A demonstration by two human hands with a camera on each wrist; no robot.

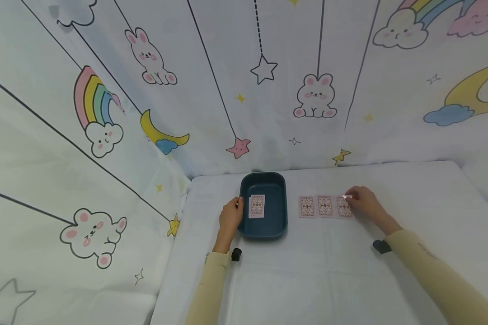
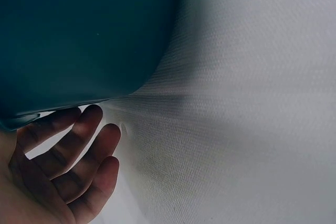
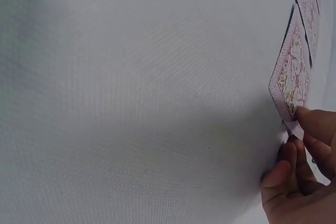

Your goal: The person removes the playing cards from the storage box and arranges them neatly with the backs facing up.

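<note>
A dark teal tray stands on the white table, with playing cards lying face down inside it. My left hand grips the tray by its left rim; in the left wrist view the curled fingers lie against the outside of its wall. Right of the tray, three patterned playing cards form a row: a left card, a middle card and a right card. My right hand pinches the right card at its right edge, thumb on top, as the right wrist view shows.
The tabletop is covered in white cloth. Directly behind it hangs a white curtain printed with animals, stars and rainbows, which continues along the left side. Dark wrist-camera mounts show on both forearms.
</note>
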